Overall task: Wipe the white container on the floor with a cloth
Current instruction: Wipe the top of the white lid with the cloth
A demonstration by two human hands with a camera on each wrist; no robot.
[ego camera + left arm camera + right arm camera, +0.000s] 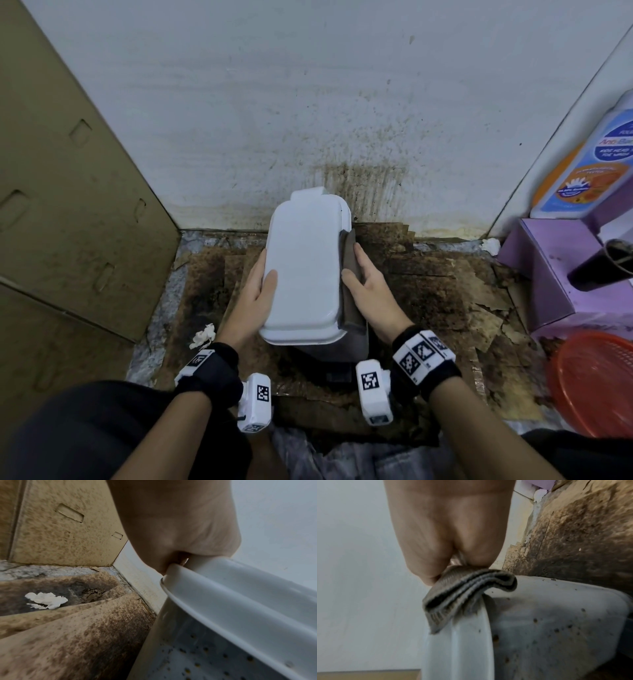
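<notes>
The white container [305,267] stands on the stained floor near the wall, lid shut; its speckled side shows in the wrist views [231,595] [547,622]. My left hand [263,274] grips the lid's left edge, thumb on top and fingers going under the rim [175,534]. My right hand [356,270] holds a folded brown-grey cloth [351,318] against the lid's right edge. In the right wrist view the cloth [467,588] drapes over the rim, pinched under the hand [450,527]. The fingertips of both hands are hidden behind the rim.
Cardboard boxes [68,205] stand close on the left, with a crumpled white tissue [203,335] on the floor beside them. On the right are a purple box [555,274], a wash bottle [589,171] and an orange basket [596,383]. Dirty cardboard sheets [445,281] cover the floor.
</notes>
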